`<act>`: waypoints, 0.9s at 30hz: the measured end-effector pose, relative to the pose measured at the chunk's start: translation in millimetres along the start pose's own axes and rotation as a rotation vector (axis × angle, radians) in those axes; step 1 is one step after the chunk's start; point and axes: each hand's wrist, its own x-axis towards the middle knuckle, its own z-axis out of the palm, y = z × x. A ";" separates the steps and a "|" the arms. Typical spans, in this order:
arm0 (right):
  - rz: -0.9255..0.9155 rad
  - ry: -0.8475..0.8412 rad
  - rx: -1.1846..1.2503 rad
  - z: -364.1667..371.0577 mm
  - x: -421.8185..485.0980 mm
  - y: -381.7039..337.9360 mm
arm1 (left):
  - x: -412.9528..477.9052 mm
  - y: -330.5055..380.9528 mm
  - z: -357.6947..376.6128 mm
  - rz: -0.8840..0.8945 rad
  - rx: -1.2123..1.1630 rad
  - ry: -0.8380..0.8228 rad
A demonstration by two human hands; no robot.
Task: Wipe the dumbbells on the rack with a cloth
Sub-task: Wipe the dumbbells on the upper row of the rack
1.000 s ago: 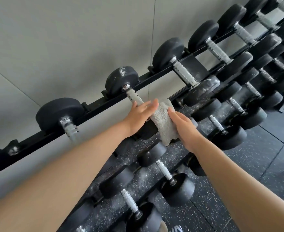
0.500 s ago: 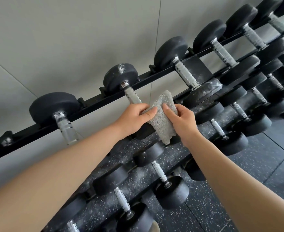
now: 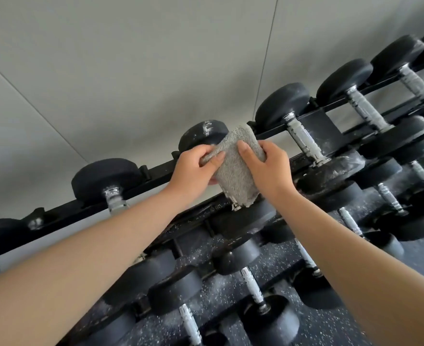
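Speckled black rubber flooring [image 3: 330, 328] lies beneath the black steel rack [image 3: 151, 179]. At its top tier, the left hand [image 3: 193, 168] pinches and the right hand [image 3: 268, 168] grips a grey terry cloth [image 3: 236, 171], which is draped over the handle of a black round-headed dumbbell [image 3: 203, 133] (far head chalk-scuffed). Behind stands a grey panelled wall [image 3: 131, 58].

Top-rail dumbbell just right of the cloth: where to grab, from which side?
Grip the knurled handle midway along its length, closing over it from above. It is the only narrow stretch. The far head is too wide to close around and sits at the rail near the wall, so coming from behind looks blocked.
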 end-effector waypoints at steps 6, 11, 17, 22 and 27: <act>-0.050 0.051 -0.008 32.5 33.2 -27.3 | 27.0 9.8 -27.7 0.195 0.282 0.268; 0.006 0.043 -0.106 55.0 51.8 -42.8 | 44.9 13.9 -45.8 0.269 0.503 0.424; 0.199 0.050 0.026 75.7 34.5 -25.7 | 56.0 8.0 -56.4 0.090 0.696 0.454; 0.340 -0.104 -0.079 81.2 10.5 -3.4 | 59.2 6.8 -47.4 0.043 0.961 0.433; 0.318 -0.195 -0.247 85.2 13.1 7.1 | 61.6 2.8 -32.9 0.589 1.051 0.115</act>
